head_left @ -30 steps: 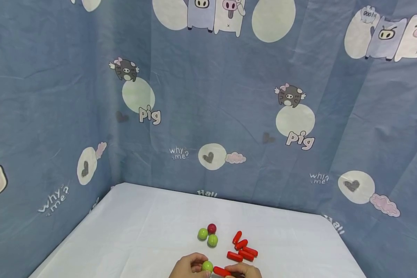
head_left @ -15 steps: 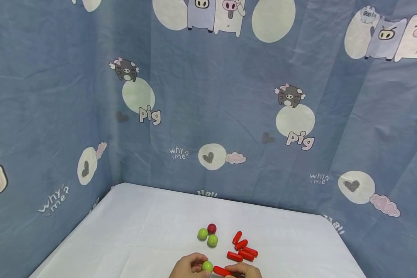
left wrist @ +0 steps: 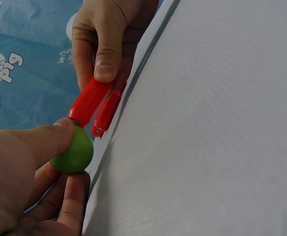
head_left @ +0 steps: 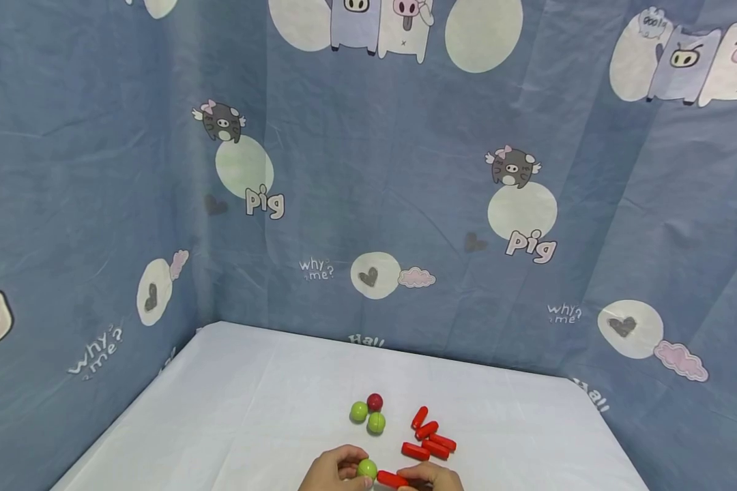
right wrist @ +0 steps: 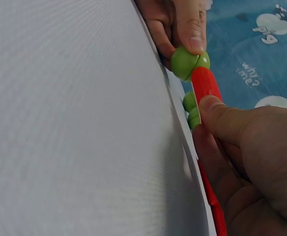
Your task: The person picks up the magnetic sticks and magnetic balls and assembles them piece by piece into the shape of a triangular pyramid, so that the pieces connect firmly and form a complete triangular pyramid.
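My left hand (head_left: 334, 470) pinches a glossy green ball (head_left: 367, 469) between thumb and fingers, low in the head view. Facing it, my right hand (head_left: 432, 476) grips a short red rod (head_left: 392, 479) with its thumb on top. In the left wrist view the near end of the red rod (left wrist: 90, 101) meets the green ball (left wrist: 73, 152) beside my left thumb. The right wrist view shows the same contact, the rod (right wrist: 206, 82) pointing at the ball (right wrist: 185, 64), which has a thin seam. My right palm and fingers hide the rod's other end.
Beyond my hands, two green balls (head_left: 377, 423) and a dark red ball (head_left: 374, 402) sit close together on the white table (head_left: 270, 409). Several red rods (head_left: 435, 449) lie to their right, near my right hand. A blue patterned cloth (head_left: 405, 204) hangs behind the table.
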Motion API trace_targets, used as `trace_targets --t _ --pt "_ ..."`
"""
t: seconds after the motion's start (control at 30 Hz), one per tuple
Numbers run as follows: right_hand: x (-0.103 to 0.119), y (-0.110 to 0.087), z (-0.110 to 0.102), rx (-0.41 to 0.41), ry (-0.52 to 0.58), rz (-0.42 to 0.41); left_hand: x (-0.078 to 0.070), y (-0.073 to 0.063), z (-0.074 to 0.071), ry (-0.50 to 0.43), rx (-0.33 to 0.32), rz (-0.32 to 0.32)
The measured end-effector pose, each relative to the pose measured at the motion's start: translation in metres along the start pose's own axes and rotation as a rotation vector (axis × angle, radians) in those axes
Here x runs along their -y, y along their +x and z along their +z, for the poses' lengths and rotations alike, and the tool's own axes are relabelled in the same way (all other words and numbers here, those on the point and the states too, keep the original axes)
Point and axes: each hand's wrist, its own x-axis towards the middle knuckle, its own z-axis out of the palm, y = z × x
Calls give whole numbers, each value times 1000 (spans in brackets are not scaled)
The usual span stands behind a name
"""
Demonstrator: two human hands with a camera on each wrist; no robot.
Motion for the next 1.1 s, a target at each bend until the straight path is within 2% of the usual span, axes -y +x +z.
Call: trace_targets --t 0.2,0.47,1.1 --pt "-1 -4 3 2 61 0 0 -1 -1 -13 10 13" --pt "-2 2 -3 9 -40 -15 0 0 0 4 6 -16" --pt "-2 2 -2 -13 -65 -55 -4 -2 0 0 15 -26"
